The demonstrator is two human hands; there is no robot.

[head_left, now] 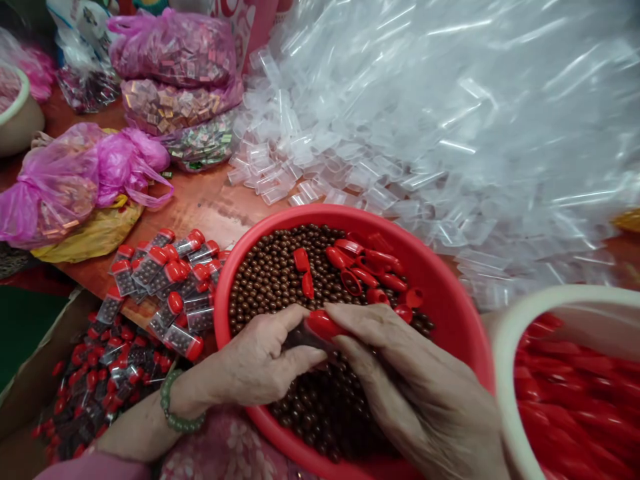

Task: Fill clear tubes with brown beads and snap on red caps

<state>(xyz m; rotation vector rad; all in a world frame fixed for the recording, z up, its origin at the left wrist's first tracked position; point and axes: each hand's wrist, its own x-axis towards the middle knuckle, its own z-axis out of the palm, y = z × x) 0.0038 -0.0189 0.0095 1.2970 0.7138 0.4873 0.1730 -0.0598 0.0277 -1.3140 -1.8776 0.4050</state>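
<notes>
1. Nearest you is your right hand [420, 373], its fingers and thumb closing around the red cap [324, 325] of a small container [303, 339].
2. Your left hand [260, 353], a green bracelet [175, 407] at its wrist, pinches the container's dark body between thumb and fingers.
3. The container lies between your hands, its long axis roughly crosswise: body toward your left, capped end toward your right. Your right hand is nearer the cap, your left nearer the body; fingers hide part of it.
4. Below it is the red basin [477, 320], holding brown balls [280, 260], with loose red caps [393, 263] on top, beyond your right fingers.
5. Right of the basin, you have a white tub [505, 347] of red pieces [565, 400].
6. Left of the basin, filled containers [173, 280] with red caps lie heaped on the desk [200, 200].
7. Beyond the basin spreads a big pile of clear sleeves [360, 160]; pink bags [175, 50] sit at far left.
</notes>
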